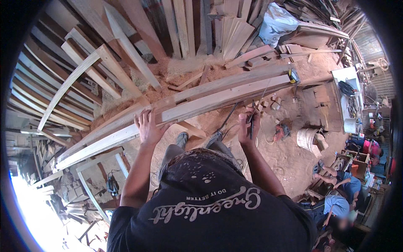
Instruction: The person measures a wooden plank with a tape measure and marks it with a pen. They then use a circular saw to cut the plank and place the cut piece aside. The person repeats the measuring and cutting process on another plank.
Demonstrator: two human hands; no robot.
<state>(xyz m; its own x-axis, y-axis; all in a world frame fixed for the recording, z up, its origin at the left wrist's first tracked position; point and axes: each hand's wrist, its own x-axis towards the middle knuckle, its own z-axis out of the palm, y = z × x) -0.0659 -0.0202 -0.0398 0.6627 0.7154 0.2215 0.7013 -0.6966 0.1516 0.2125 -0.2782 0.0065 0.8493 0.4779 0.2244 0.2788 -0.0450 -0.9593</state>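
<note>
A long pale wooden beam [226,99] runs from lower left to upper right in front of me, on or against a browner board behind it. My left hand [148,127] lies over the beam with its fingers spread. Nearer to me, my right hand [247,127] is closed around a dark slender tool [252,122] whose kind I cannot make out. A yellow and black tape measure [293,76] sits at the beam's right end. Below the beam, a dark metal bar [228,115] slants down near my feet.
Sawdust and wood offcuts [268,103] litter the dirt floor. Tall planks [180,29] lean at the back, beside a white sack [277,25]. A red and black power tool [282,131] lies right of my hand. Co-workers in blue shirts [337,206] are at lower right.
</note>
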